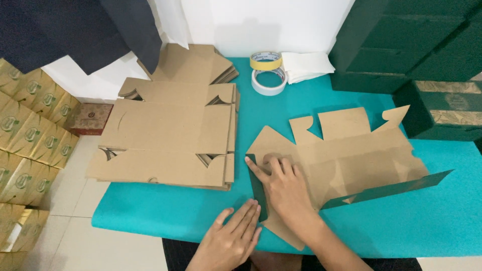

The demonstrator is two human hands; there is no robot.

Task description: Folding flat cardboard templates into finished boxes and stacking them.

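On teal worktop [165, 211]: unfolded cardboard box blank [351, 155] lies flat, right of stacked blanks [165, 135]. Right hand [283, 185] presses its left flap, fingers spread; left hand [233, 238] flat, fingers together, beside the flap's dark green edge.

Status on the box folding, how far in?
Early. Done: one flat blank pulled onto the teal table. In hand: right hand presses the blank's left end, left hand flat beside the green flap. Left: blank is unformed; stack of flat blanks untouched, tape rolls unused.

Brown cardboard box blank [351, 155], unfolded, flat, green flaps
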